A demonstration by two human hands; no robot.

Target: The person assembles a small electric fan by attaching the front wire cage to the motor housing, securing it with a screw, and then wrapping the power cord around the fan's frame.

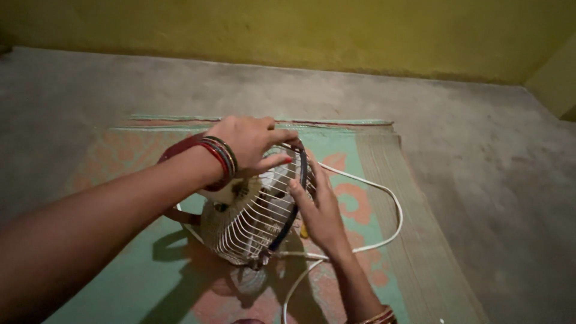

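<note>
A small table fan with a white wire grille [252, 225] and a dark rim stands on a green and orange mat [354, 150]. My left hand [249, 141], with several bangles at the wrist, grips the top of the grille's rim. My right hand [321, 210] presses against the grille's right side, fingers on the dark rim. The fan's white body shows behind the wires, and its base is hidden by my left arm.
A white power cord [390, 204] loops from the fan across the mat to the right. The mat lies on a grey concrete floor [492, 168]. A yellow wall [336, 36] runs along the far side, with a corner at the right.
</note>
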